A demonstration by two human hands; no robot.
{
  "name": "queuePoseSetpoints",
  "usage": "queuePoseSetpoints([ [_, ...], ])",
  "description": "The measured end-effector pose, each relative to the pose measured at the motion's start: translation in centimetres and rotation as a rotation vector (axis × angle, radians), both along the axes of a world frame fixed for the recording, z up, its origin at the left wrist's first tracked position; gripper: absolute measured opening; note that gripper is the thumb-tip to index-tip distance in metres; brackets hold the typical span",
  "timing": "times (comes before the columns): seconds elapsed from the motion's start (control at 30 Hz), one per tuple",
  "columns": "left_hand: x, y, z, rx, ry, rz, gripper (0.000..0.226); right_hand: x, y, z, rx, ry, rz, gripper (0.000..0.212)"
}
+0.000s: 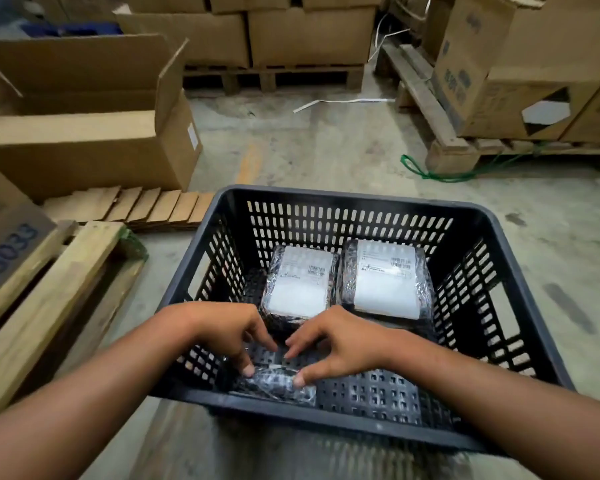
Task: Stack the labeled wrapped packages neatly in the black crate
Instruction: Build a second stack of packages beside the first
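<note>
At six o'clock in the crate (506, 244), both hands pinch a package (276, 382) lying sideways: left hand (227, 329) nine o'clock end, right hand (340, 341) three o'clock end.

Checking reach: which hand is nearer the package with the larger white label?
Right. The right hand sits just below that package; the left hand is farther left.

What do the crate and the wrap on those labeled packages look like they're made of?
The black crate looks like molded plastic, matte, with slotted walls and a perforated floor. The two labeled packages appear to be wrapped in clear glossy film, wrinkled with glints, over dark contents; their white labels look like paper. The package under both hands shows the same shiny wrap.
</note>
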State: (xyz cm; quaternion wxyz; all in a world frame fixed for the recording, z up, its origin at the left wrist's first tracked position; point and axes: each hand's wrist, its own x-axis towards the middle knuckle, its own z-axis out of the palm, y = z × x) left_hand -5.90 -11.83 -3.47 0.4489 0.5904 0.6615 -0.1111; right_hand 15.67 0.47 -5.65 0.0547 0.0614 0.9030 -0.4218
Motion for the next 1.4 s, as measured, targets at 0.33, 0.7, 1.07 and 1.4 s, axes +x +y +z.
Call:
queuePoseSetpoints([
  [0.33, -0.1, -1.8, -0.2, 0.061, -0.036, 0.03, 0.095, -0.1, 0.1, -1.9, -0.139, -0.054, -0.061, 0.051],
  [0.7, -0.2, 0.3, 2.1, 0.116, -0.011, 0.043, 0.059, 1.1, 0.7, -2.3, -0.203, -0.016, -0.163, 0.045],
  [1.07, -6.2, 2.2, 10.6, 0.352, -0.356, 0.344, 0.065, 0.8, 2.8, 1.2, 0.156, 0.362, -0.216, 0.122],
  [1.4, -5.5, 3.4, 9.7, 0.675, -0.503, 0.496, 0.059, 0.3, 5.8, 3.0, -0.167, 0.359, -0.412, 0.109],
])
